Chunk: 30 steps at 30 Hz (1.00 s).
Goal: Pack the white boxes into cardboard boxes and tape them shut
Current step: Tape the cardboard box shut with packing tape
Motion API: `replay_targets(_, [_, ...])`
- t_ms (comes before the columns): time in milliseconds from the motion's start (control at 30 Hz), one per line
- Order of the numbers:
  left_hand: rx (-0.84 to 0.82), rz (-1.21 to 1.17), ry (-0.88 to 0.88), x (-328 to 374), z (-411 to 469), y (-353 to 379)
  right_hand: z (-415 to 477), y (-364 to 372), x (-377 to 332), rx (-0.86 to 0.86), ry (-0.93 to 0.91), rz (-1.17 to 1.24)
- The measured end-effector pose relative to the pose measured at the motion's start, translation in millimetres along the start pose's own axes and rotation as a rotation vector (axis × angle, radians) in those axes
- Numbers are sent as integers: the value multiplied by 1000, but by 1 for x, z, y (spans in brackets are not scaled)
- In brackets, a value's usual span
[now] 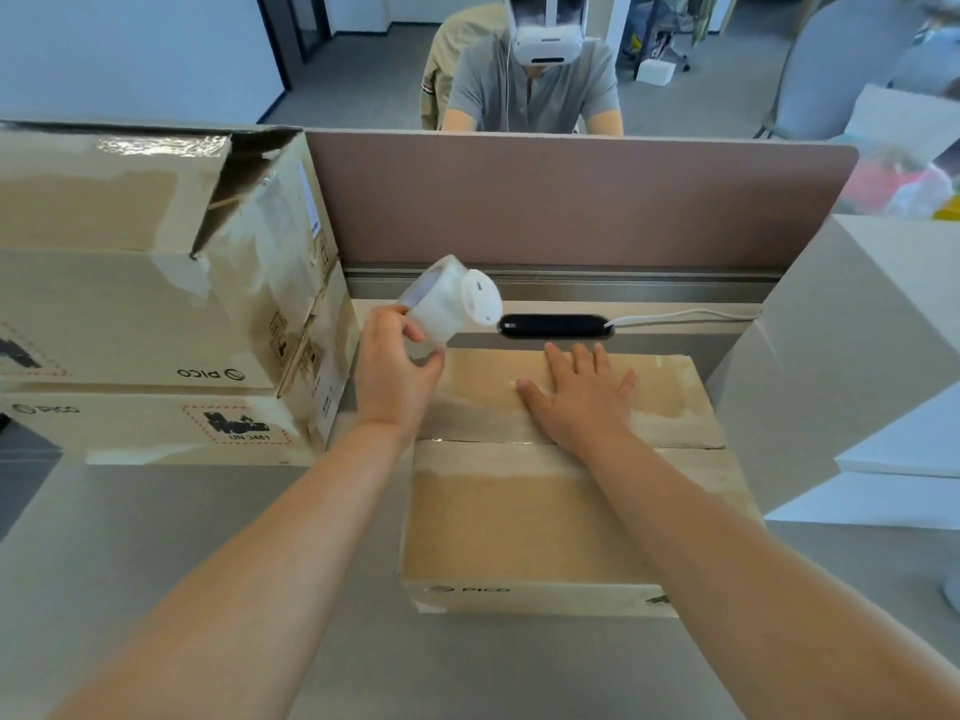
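Note:
A closed cardboard box [519,522] lies on the desk in front of me, its two top flaps meeting at a seam across the middle. My right hand [582,392] lies flat with spread fingers on the far flap. My left hand [395,371] grips a white tape dispenser [452,304], lifted above the box's far left corner and tilted. Tall white boxes [852,356] stand at the right edge of the desk.
Two stacked cardboard boxes [156,314] fill the left side; the upper one has a torn open flap. A brown desk divider [571,200] runs behind, with a cable slot [556,325] below it. A person wearing a headset [545,44] sits beyond the divider.

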<state>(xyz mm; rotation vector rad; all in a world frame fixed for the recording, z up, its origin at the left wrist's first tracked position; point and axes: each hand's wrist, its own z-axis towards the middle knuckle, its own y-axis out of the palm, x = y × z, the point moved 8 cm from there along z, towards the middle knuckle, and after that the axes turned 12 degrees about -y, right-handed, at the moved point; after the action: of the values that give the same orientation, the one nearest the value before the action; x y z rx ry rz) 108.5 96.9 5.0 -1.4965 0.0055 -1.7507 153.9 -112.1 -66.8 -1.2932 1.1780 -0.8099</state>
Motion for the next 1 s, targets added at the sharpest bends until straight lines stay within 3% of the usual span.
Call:
replay_targets(67, [-26, 5, 62, 19, -13, 11, -1, 1, 1, -2, 2, 27])
replay_targets(133, [-53, -16, 89, 33, -30, 24, 1, -7, 6, 112, -14, 153])
replay_targets(267, [-103, -89, 118, 50, -57, 47, -29, -49, 25, 625, -56, 891])
replay_targets(367, [-134, -63, 103, 56, -67, 60, -48, -66, 34, 658, -52, 1137])
replay_targets(733, [-229, 75, 224, 80, -88, 94, -75, -78, 68, 537, -59, 992])
replay_targets(1000, [-243, -48, 345, 107, -91, 97, -82, -104, 88, 711, -4, 1015])
